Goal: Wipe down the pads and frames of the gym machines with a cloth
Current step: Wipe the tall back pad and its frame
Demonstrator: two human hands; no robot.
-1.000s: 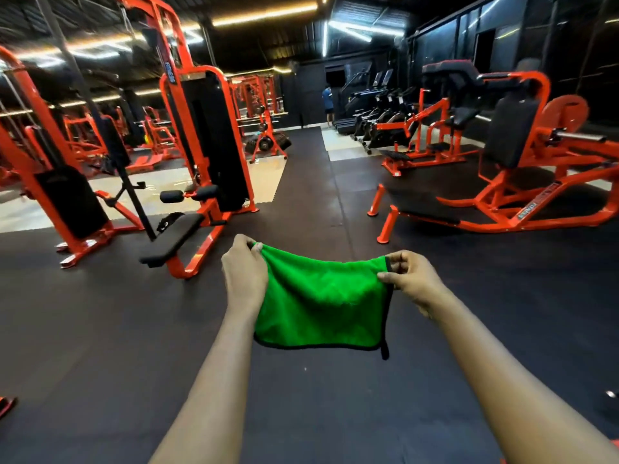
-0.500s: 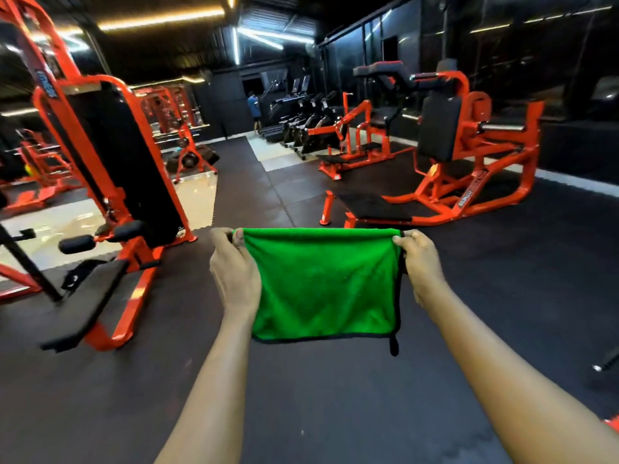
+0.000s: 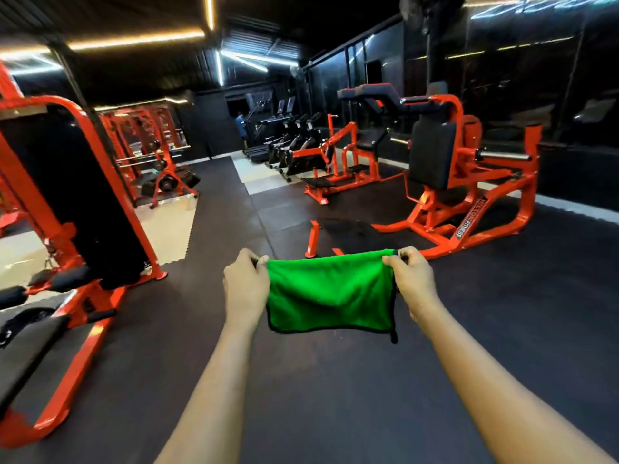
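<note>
The left hand (image 3: 246,284) and right hand (image 3: 413,279) each pinch an upper corner of the green cloth (image 3: 330,296) with fingers clamped, holding it spread above the black floor (image 3: 318,396). Beyond stands an orange machine (image 3: 469,195) with a black back pad (image 3: 432,152), well apart from the cloth.

Dark rubber floor (image 3: 335,396) under me, with a pale tiled patch (image 3: 167,226) set into it on my left. An orange weight-stack machine (image 3: 77,202) stands on it close left, an orange plate-loaded machine (image 3: 432,152) ahead right, and a row of cardio machines (image 3: 294,142) at the far end.
</note>
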